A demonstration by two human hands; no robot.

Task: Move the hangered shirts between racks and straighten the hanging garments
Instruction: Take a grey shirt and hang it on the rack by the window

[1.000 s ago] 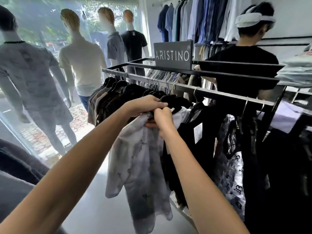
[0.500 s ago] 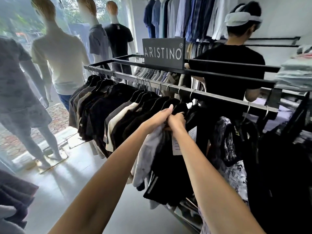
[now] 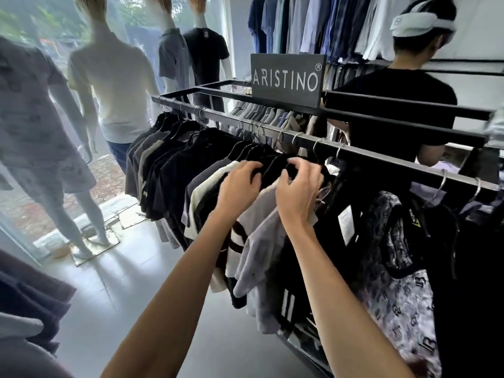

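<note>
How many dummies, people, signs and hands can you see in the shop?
Mannequins: 4, by the window
Other person: 1, in a black shirt
Brand sign: 1
Hands on the hanging shirts: 2, left hand and right hand
Total: 8

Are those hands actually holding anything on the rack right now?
Nothing is plainly gripped: left hand rests on the hanging shirts' shoulders; right hand hovers, fingers loosely curled.
</note>
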